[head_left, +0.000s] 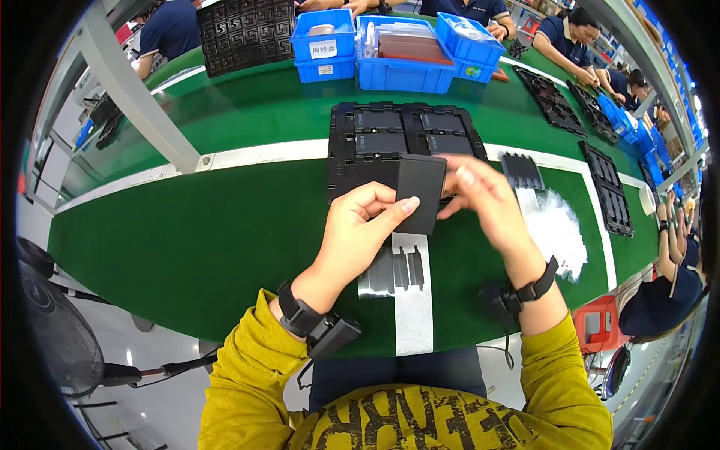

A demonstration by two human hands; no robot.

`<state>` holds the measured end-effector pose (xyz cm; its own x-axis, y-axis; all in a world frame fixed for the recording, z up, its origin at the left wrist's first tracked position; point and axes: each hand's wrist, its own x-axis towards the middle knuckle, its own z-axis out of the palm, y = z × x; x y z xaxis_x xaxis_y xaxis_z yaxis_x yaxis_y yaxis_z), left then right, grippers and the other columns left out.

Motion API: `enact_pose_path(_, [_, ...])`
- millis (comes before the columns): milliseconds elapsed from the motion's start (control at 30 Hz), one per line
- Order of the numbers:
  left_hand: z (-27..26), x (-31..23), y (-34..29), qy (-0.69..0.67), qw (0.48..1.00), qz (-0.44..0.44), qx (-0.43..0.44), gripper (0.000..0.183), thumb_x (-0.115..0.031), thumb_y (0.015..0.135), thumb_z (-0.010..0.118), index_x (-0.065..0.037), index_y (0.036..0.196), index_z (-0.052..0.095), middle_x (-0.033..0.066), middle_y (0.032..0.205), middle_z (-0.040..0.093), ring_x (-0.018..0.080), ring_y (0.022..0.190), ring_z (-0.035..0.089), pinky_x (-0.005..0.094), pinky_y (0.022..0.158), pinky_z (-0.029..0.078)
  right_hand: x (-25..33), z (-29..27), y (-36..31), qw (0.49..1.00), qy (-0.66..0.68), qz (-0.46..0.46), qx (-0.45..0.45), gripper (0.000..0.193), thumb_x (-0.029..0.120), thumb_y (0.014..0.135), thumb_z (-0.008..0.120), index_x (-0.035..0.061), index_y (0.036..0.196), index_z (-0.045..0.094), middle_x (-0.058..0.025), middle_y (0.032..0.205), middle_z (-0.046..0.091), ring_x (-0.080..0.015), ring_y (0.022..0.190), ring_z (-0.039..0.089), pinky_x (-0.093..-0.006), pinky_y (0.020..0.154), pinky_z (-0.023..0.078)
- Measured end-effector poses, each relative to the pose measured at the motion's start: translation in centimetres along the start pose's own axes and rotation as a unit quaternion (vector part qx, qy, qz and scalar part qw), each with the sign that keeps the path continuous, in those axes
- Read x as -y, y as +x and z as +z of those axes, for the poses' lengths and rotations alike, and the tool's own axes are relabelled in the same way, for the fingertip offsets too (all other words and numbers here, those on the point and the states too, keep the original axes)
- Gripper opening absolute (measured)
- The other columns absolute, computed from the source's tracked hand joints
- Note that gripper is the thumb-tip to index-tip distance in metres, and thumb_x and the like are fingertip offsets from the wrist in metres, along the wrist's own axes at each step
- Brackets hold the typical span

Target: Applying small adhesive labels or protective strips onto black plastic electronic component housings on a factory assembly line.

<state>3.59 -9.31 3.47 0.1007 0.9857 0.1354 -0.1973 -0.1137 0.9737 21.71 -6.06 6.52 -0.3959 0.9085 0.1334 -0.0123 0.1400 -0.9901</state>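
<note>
My left hand (pixel 361 223) pinches a flat black rectangular panel (pixel 418 193) between thumb and fingers, tilted above the table. At the panel's right edge is my right hand (pixel 480 191), its fingers apart and slightly curled, blurred by motion. Whether it touches the panel I cannot tell. Behind the panel lies a black compartment tray (pixel 367 169) with several dark flat pieces in its pockets, partly hidden by my hands. Nearer to me, a clear sheet with black strips (pixel 397 270) lies across the white line.
Blue bins (pixel 405 75) with sheets and parts stand at the back, beside a black patterned tray (pixel 246 36). Clear plastic film (pixel 556 236) and a ribbed black piece (pixel 523 171) lie to the right. A grey post (pixel 139 90) rises at left. Other people work around the table.
</note>
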Motion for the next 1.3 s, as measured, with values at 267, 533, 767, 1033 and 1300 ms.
enact_pose_path(267, [-0.8, 0.7, 0.1, 0.234, 0.959, 0.159, 0.002, 0.016, -0.007, 0.071, 0.068, 0.000, 0.080, 0.056, 0.0011, 0.065, 0.058, 0.0079, 0.062, 0.054, 0.0218, 0.062, 0.041, -1.6, 1.9, -2.2, 0.996, -0.009, 0.004, -0.085, 0.015, 0.013, 0.081, 0.060, 0.0011, 0.074, 0.056, 0.0049, 0.063, 0.049, -0.0001, 0.055, 0.040, -0.0159, 0.049, 0.033])
enact_pose_path(533, [-1.4, -0.4, 1.1, 0.062, 0.978, 0.133, 0.151, 0.032, -0.019, 0.085, 0.040, 0.001, 0.106, 0.055, 0.0184, 0.113, 0.049, 0.0255, 0.109, 0.045, 0.0342, 0.092, 0.033, -1.6, 3.5, -3.7, 0.991, 0.083, 0.104, -0.021, 0.020, 0.014, 0.084, 0.057, 0.0033, 0.068, 0.051, 0.0053, 0.057, 0.047, 0.0007, 0.053, 0.042, -0.0167, 0.046, 0.040])
enact_pose_path(767, [-1.1, -0.4, 1.1, -0.018, 0.975, 0.120, 0.188, 0.037, -0.021, 0.083, 0.037, 0.003, 0.105, 0.055, 0.0204, 0.114, 0.049, 0.0297, 0.108, 0.045, 0.0381, 0.094, 0.032, -1.7, 4.1, -4.3, 0.998, 0.024, 0.045, -0.031, 0.019, 0.013, 0.083, 0.057, 0.0029, 0.068, 0.052, 0.0070, 0.053, 0.042, 0.0008, 0.049, 0.031, -0.0176, 0.042, 0.024])
enact_pose_path(1033, [0.2, 0.0, 0.1, -0.284, 0.939, -0.035, 0.194, 0.051, -0.038, 0.090, 0.028, 0.002, 0.118, 0.044, 0.0220, 0.118, 0.044, 0.0303, 0.108, 0.044, 0.0412, 0.092, 0.035, -2.3, 4.8, -4.4, 0.993, 0.092, 0.034, -0.061, 0.020, 0.013, 0.084, 0.057, 0.0041, 0.066, 0.050, 0.0082, 0.051, 0.042, 0.0016, 0.048, 0.031, -0.0174, 0.043, 0.025])
enact_pose_path(1300, [-0.2, 0.7, 0.5, -0.328, 0.918, -0.073, 0.212, 0.066, -0.044, 0.082, 0.047, -0.004, 0.130, 0.025, 0.0155, 0.110, 0.049, 0.0272, 0.109, 0.043, 0.0398, 0.091, 0.037, -1.7, 4.7, -4.5, 0.996, 0.069, 0.053, -0.032, 0.018, 0.011, 0.084, 0.056, 0.0037, 0.067, 0.052, 0.0079, 0.051, 0.042, 0.0014, 0.049, 0.031, -0.0176, 0.043, 0.025])
